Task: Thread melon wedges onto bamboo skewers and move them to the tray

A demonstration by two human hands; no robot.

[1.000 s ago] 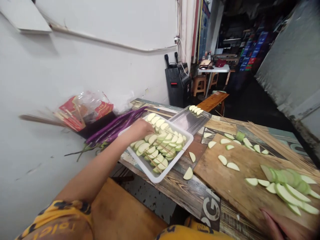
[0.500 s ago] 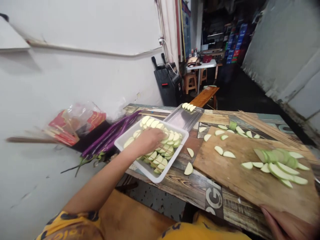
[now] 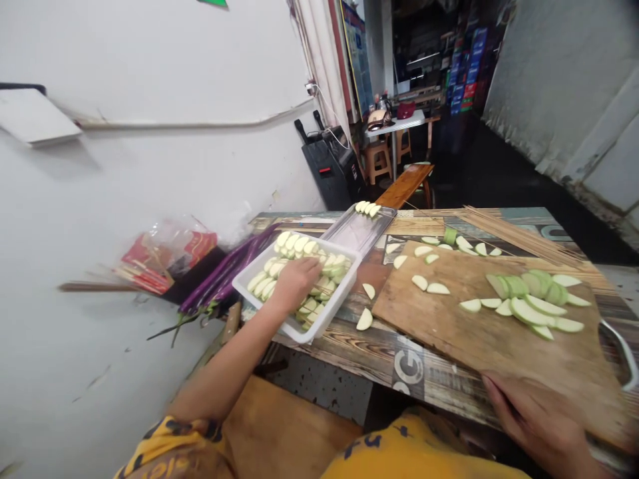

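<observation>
My left hand [image 3: 298, 283] reaches into a white plastic tub [image 3: 344, 286], with its fingers bent close together over skewered pale half-moon vegetable slices [image 3: 298, 245]. The fingertips are hidden among the slices, so what they grip does not show. Thin sticks run through several rows in the tub. My right hand [image 3: 536, 412] lies at the near edge of a wooden cutting board [image 3: 439, 339], thumb apart from the fingers, holding nothing that I can see. Loose green-skinned slices [image 3: 536, 309] are heaped on the board's far right part.
Purple eggplants [image 3: 239, 266] lie left of the tub, beside a dark box of red packets [image 3: 164, 256]. Behind it sits a clear tray [image 3: 357, 233] with a few slices. Bare skewer sticks [image 3: 519, 234] lie at the back right. A wall borders the left side.
The view has shifted, bringing more of my right hand and the board's right end into sight. My left hand stays in the tub, slightly nearer its middle. The right hand stays at the board's edge.
</observation>
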